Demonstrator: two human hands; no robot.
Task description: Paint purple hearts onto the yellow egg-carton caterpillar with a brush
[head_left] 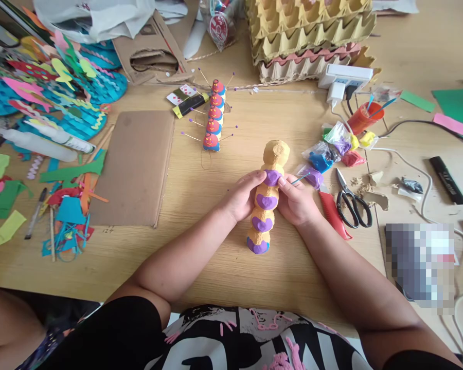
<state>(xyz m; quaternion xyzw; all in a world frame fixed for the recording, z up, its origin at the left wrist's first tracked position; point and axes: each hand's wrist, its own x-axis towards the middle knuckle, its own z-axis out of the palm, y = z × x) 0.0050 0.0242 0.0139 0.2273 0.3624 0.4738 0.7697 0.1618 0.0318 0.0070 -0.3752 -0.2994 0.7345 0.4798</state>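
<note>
Between my hands is a yellow strip of egg-carton cups (277, 152), its bumps in a row pointing away from me. Purple clay patches (265, 201) cover part of several cups; the far cup is bare. My left hand (244, 193) grips the strip's left side, with the thumb on a purple patch near the far end. From the right, my right hand (298, 199) holds the same strip, its thumb against that patch. A thin blue stick (301, 178) shows by my right hand; whether the fingers hold it is unclear. Fingertips under the strip are hidden.
Farther off stands a red and blue caterpillar figure (215, 114) with sticks poking out. Bagged clay (321, 160), black-handled scissors (354, 203) and an orange cup (360, 121) lie to the right. Cardboard (137, 164) and paper scraps (70, 210) are left. Stacked egg trays (312, 36) stand behind.
</note>
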